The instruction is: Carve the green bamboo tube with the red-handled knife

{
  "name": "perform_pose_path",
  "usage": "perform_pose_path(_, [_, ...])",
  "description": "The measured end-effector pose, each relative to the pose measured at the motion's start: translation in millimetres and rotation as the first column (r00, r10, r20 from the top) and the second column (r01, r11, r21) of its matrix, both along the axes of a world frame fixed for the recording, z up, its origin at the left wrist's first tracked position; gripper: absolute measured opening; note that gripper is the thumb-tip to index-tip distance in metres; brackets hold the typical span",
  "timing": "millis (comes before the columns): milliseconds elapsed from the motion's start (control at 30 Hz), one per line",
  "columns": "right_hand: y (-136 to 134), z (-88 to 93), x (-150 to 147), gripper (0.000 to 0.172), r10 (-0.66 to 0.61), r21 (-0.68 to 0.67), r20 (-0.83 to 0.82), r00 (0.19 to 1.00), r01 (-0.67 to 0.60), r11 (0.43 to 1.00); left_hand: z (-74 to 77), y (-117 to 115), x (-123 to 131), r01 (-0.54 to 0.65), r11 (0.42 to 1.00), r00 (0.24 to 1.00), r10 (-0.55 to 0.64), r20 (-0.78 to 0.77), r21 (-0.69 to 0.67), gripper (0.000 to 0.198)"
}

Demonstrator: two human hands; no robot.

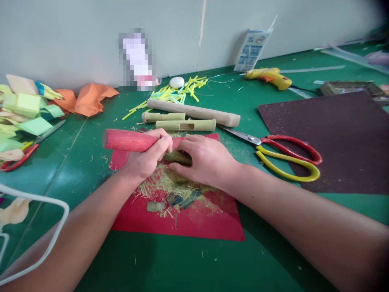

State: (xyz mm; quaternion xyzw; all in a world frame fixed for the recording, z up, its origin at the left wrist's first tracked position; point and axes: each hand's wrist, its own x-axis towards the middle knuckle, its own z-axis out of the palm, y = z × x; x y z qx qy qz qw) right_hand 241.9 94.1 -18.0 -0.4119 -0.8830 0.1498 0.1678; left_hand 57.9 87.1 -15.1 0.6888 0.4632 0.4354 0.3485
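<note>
Works over a smooth green tabletop point(194, 267), with open room before the near edge of a flat red rectangular sheet point(219, 229). Has red-and-yellow-handled metal scissors point(258, 141) just past the sheet's right edge. Grips a thick round red wooden handle point(130, 140) in the closed left hand point(153, 150); curls the partly closed right hand point(203, 158) around a dull-green bamboo piece point(180, 158) over the sheet's far half.

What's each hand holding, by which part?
Left hand: red cylindrical wooden tool, beside its thick end. Right hand: olive cylindrical bamboo piece, around its right part.
</note>
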Motion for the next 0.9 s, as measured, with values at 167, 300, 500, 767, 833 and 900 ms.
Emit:
perform_pose_path(167, [-2.9,1.6,-0.9,0.020,0.011,0.089,0.045,0.999,-0.015,0.996,1.8,-3.2,-4.9,0.018,1.000,0.993,-0.019,0.120,0.012,0.037])
perform_pose_path(300, [-2.7,-0.8,-1.1,0.024,0.011,0.151,-0.014,1.000,-0.008,0.989,2.8,-9.0,-4.4,-0.049,0.999,0.993,0.051,0.110,-0.022,0.020])
perform_pose_path(500, [-3.4,-0.8,-2.0,0.024,0.019,0.125,0.007,1.000,-0.020,0.992,0.7,-12.3,-3.4,-0.049,0.998,0.998,0.050,0.038,-0.026,0.024])
perform_pose_path(767, [-2.0,-0.9,-3.1,0.021,0.042,0.080,0.014,0.999,-0.043,0.996,3.9,-16.2,-0.3,-0.070,0.997,0.996,0.069,-0.064,-0.022,0.025])
perform_pose_path(833, [-1.9,-1.6,-2.8,0.021,0.042,0.075,0.010,0.999,-0.043,0.996,3.6,-16.5,0.0,-0.067,0.998,0.996,0.066,-0.052,-0.020,0.026])
perform_pose_path(900, [-1.9,-2.2,-2.6,0.021,0.046,0.076,-0.003,0.999,-0.046,0.996,3.6,-16.2,0.5,-0.061,0.997,0.998,0.060,-0.030,-0.042,0.027])
